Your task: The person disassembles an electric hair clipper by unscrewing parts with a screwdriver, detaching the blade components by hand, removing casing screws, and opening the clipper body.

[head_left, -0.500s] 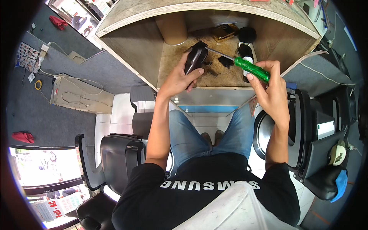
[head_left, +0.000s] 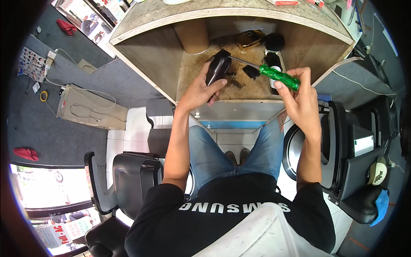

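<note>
My left hand is closed around a dark hair clipper, its head pointing away from me over the shelf. In my right hand is a screwdriver with a green handle, gripped by thumb and fingers. Its metal shaft reaches left, and the tip meets or nearly meets the clipper's head; exact contact is too small to tell. Below them on the stained shelf floor lie a small black piece and dark hair-like bits. A white-topped item behind the screwdriver is partly hidden.
The wooden cubby's side walls stand close on both sides. At its back are a brown cylinder, a gold-coloured clipper-like object and a round black object. Black salon chairs flank me.
The view has shifted slightly, showing more of the cabinet top. Both hands keep nearly the same pose, with the screwdriver still at the clipper's head.
</note>
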`<act>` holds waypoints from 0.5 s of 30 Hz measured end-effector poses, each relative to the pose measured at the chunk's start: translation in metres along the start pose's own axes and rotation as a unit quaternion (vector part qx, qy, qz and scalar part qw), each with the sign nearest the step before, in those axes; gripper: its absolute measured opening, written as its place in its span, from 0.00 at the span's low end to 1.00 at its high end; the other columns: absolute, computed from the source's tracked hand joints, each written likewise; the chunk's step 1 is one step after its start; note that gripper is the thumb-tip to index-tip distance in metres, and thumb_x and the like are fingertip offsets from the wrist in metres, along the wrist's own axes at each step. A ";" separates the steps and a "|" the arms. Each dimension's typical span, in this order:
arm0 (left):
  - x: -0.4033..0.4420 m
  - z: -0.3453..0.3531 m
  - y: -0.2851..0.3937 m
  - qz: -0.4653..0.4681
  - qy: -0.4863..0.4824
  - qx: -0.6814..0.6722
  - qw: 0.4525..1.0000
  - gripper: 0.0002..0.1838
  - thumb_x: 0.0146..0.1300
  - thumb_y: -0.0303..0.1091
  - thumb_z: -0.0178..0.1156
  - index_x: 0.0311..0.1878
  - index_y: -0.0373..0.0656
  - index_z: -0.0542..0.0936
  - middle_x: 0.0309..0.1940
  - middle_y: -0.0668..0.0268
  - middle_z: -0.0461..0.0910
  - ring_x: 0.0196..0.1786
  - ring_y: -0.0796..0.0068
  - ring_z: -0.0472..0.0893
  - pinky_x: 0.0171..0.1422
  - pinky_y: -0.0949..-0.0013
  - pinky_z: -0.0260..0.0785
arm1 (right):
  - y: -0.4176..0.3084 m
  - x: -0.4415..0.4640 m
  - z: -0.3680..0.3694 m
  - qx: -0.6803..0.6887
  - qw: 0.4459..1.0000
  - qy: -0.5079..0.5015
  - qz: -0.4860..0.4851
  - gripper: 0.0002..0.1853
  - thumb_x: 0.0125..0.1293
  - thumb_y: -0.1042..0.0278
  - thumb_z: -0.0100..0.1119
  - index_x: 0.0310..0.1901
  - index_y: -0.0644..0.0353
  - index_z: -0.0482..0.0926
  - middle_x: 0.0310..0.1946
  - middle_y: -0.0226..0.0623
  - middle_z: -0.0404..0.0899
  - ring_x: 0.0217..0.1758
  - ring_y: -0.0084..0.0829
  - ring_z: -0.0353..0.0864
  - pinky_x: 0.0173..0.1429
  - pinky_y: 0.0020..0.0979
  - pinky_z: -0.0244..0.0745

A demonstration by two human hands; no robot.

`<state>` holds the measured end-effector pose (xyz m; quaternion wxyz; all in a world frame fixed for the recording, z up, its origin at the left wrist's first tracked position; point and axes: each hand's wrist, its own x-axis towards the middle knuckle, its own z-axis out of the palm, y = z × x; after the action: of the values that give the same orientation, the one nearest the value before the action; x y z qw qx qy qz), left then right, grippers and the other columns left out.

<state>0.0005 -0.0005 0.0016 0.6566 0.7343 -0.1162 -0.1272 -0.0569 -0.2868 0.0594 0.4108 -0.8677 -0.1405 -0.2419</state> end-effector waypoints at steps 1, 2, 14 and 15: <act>0.000 0.000 -0.001 0.002 -0.004 0.000 1.000 0.39 0.75 0.35 0.67 0.81 0.45 0.56 0.24 0.69 0.74 0.18 0.80 0.72 0.21 0.71 0.65 | 0.003 0.000 -0.002 -0.025 1.000 -0.012 0.014 0.24 0.75 0.51 0.68 0.51 0.64 0.71 0.22 0.41 0.79 0.17 0.37 0.78 0.26 0.36 0.71; 0.000 0.000 -0.002 0.004 -0.009 -0.001 1.000 0.39 0.75 0.35 0.67 0.81 0.45 0.57 0.24 0.69 0.74 0.18 0.80 0.72 0.21 0.71 0.65 | 0.005 0.001 -0.003 -0.050 0.998 -0.024 0.029 0.24 0.75 0.51 0.68 0.51 0.64 0.70 0.23 0.41 0.80 0.17 0.35 0.78 0.26 0.36 0.71; -0.002 0.002 0.004 0.009 0.007 0.003 1.000 0.36 0.73 0.38 0.68 0.77 0.40 0.61 0.24 0.69 0.75 0.17 0.80 0.73 0.22 0.72 0.66 | -0.003 0.006 0.000 -0.030 0.998 0.025 -0.054 0.21 0.76 0.55 0.67 0.53 0.64 0.72 0.27 0.46 0.85 0.24 0.40 0.85 0.29 0.37 0.75; -0.002 0.002 0.003 0.009 0.005 0.004 1.000 0.36 0.73 0.37 0.68 0.77 0.40 0.61 0.24 0.69 0.75 0.17 0.79 0.73 0.21 0.72 0.66 | -0.006 0.006 -0.002 -0.037 0.997 0.017 -0.069 0.21 0.75 0.55 0.68 0.53 0.64 0.73 0.27 0.47 0.86 0.24 0.41 0.86 0.29 0.37 0.75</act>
<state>-0.0025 -0.0019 0.0044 0.6554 0.7364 -0.1200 -0.1171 -0.0548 -0.2846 0.0674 0.3627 -0.8665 -0.1842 -0.2893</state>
